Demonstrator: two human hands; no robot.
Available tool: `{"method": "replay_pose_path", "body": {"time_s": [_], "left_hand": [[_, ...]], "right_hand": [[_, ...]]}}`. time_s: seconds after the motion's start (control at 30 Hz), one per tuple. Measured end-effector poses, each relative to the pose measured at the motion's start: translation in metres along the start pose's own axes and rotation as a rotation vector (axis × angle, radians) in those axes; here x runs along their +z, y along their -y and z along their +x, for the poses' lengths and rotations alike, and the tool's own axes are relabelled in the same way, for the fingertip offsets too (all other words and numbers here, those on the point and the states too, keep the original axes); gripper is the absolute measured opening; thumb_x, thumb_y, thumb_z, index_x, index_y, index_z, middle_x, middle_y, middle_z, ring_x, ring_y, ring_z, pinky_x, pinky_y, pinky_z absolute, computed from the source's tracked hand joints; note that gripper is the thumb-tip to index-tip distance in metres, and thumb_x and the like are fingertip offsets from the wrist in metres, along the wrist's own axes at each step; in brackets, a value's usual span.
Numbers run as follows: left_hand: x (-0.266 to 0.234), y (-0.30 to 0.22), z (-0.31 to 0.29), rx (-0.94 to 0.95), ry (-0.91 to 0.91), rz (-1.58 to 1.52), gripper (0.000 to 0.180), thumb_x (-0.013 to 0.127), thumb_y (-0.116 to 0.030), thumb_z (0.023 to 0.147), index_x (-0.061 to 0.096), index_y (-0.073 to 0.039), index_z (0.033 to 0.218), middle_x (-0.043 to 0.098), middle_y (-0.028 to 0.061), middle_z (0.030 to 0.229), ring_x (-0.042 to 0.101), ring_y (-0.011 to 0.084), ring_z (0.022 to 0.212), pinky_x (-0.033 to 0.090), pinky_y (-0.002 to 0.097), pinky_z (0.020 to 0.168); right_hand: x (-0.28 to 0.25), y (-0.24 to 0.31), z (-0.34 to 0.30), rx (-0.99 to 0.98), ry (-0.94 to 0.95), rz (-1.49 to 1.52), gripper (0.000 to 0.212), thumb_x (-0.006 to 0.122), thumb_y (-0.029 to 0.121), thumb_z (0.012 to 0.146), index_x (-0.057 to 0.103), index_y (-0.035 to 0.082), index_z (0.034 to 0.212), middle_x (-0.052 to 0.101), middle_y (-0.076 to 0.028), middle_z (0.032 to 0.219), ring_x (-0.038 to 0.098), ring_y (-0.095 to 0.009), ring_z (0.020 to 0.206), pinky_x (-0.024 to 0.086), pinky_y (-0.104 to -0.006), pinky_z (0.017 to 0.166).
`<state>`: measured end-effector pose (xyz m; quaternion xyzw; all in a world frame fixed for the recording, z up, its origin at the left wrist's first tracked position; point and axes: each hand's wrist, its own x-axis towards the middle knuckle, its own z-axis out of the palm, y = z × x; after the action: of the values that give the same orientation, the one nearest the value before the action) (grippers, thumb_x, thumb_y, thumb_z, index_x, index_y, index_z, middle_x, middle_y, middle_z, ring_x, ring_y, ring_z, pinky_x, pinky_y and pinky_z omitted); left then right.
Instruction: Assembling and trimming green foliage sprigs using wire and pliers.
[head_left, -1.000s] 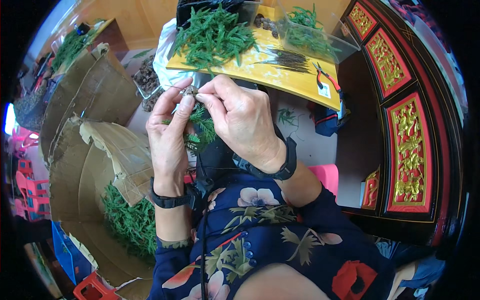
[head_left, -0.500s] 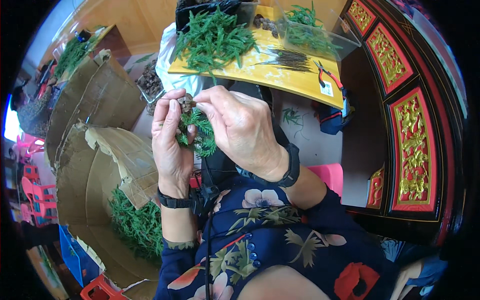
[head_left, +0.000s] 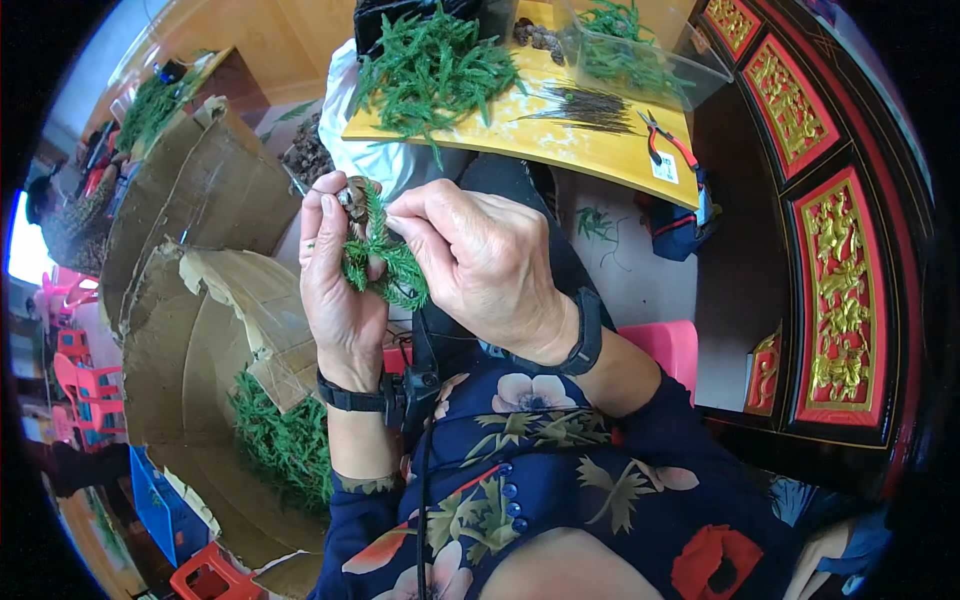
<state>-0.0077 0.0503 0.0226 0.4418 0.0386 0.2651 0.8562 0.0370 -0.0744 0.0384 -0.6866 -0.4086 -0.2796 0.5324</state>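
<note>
My left hand (head_left: 338, 290) is closed around a small bunch of green artificial pine sprigs (head_left: 390, 265) with a brown pine cone (head_left: 354, 200) at its top. The cone sits by the thumb and fingertips, and one sprig stands up alongside it. At the bunch's right side, my right hand (head_left: 490, 250) is closed in a pinch. Whatever lies between its thumb and forefinger is too small or hidden to make out.
Ahead, a yellow table (head_left: 480, 135) bears a sprig pile (head_left: 435, 75), thin dark wires (head_left: 585, 108), red-handled pliers (head_left: 670, 140) and a clear plastic bin (head_left: 640, 75). A torn cardboard box (head_left: 190, 350) with more sprigs (head_left: 280, 440) stands at left, a carved cabinet (head_left: 840, 290) at right.
The bunch has turned in my left hand, so a sprig now stands upright beside the cone. My right hand's pinch has shifted slightly down from the cone. The whole view has shifted a little.
</note>
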Motion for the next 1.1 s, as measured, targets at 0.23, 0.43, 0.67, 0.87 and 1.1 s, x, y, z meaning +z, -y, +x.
{"method": "replay_pose_path", "body": {"time_s": [0.23,0.43,0.67,0.87,1.1], "left_hand": [[0.0,0.002,-0.003,-0.1,0.115,-0.185,0.023,0.046,-0.023,0.097,0.051,-0.008,0.114,0.057,0.007,0.102,0.053,0.0085,0.071,0.039,0.017,0.047],[-0.009,0.005,-0.001,-0.193,0.288,-0.325,0.024,0.044,-0.024,0.097,0.049,-0.007,0.114,0.054,0.0113,0.106,0.052,0.0121,0.072,0.042,0.0195,0.053],[-0.005,0.007,-0.004,-0.199,0.315,-0.328,0.025,0.048,-0.025,0.095,0.05,-0.006,0.112,0.053,0.0107,0.104,0.052,0.0117,0.073,0.044,0.0209,0.059],[-0.009,0.008,-0.004,-0.115,0.389,-0.146,0.027,0.053,-0.028,0.094,0.051,-0.005,0.108,0.053,0.0099,0.103,0.053,0.0123,0.075,0.045,0.0217,0.061],[-0.011,0.012,0.002,0.01,0.453,0.042,0.026,0.053,-0.028,0.094,0.052,-0.004,0.104,0.055,0.0098,0.103,0.049,0.0123,0.072,0.041,0.0222,0.06]], "right_hand": [[-0.006,-0.004,0.003,0.056,-0.011,0.016,0.009,0.066,-0.001,0.076,0.061,0.002,0.082,0.062,-0.01,0.067,0.064,-0.022,0.058,0.047,-0.0285,0.05],[-0.013,-0.005,0.002,0.071,0.016,0.076,0.008,0.065,-0.003,0.078,0.061,0.001,0.083,0.063,-0.01,0.068,0.064,-0.019,0.058,0.048,-0.0271,0.05],[-0.02,-0.007,0.003,0.058,0.045,0.078,0.007,0.065,-0.003,0.077,0.061,0.001,0.082,0.063,-0.01,0.069,0.064,-0.02,0.059,0.048,-0.0269,0.052],[-0.027,-0.011,0.006,0.014,0.082,0.132,0.007,0.066,-0.002,0.077,0.062,0.002,0.081,0.063,-0.009,0.07,0.064,-0.021,0.062,0.048,-0.0272,0.054],[-0.034,-0.02,0.007,-0.002,0.136,0.107,0.008,0.067,-0.001,0.077,0.063,0.002,0.083,0.064,-0.01,0.073,0.064,-0.022,0.066,0.049,-0.0277,0.058]]}}
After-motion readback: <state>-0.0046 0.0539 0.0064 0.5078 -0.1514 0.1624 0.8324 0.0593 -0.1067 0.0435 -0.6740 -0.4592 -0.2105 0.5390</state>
